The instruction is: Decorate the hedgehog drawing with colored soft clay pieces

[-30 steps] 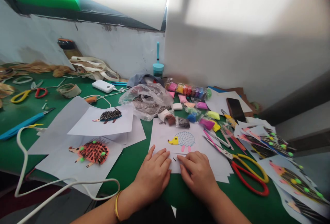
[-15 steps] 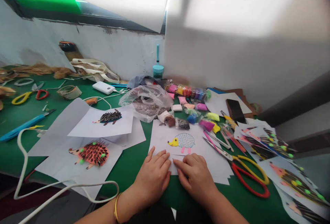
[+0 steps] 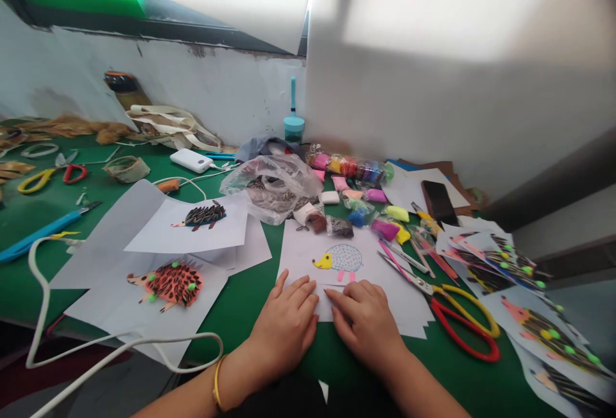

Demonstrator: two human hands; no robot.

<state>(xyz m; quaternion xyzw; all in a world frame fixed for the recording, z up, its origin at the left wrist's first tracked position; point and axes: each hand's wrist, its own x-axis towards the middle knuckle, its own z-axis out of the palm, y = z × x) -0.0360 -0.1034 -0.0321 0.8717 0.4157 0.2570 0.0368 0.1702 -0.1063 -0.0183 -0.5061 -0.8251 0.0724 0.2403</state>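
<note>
White paper (image 3: 298,251) lies in front of me, bearing a hedgehog picture (image 3: 344,259) with a yellow face, blue-marked body and pink feet. My left hand (image 3: 287,318) rests on the paper's lower left edge, palm down, fingers extended and slightly apart. On the lower right part of the paper lies my right hand (image 3: 363,320). Its index finger points left, with a tiny dark spot at its tip that I cannot make out, and the other fingers are curled. Below the hedgehog, the two hands are a small gap apart.
Scissors (image 3: 466,322) with red and yellow handles lie right of the paper. Behind it are clay packets (image 3: 385,228) and a plastic bag (image 3: 274,190). Seed-covered hedgehog pictures lie left (image 3: 173,283) and right (image 3: 553,334). A white cable (image 3: 120,347) loops at the lower left.
The whole view has shifted slightly, so the table things appear a little higher and further left. Both hands keep nearly the same pose on the paper.
</note>
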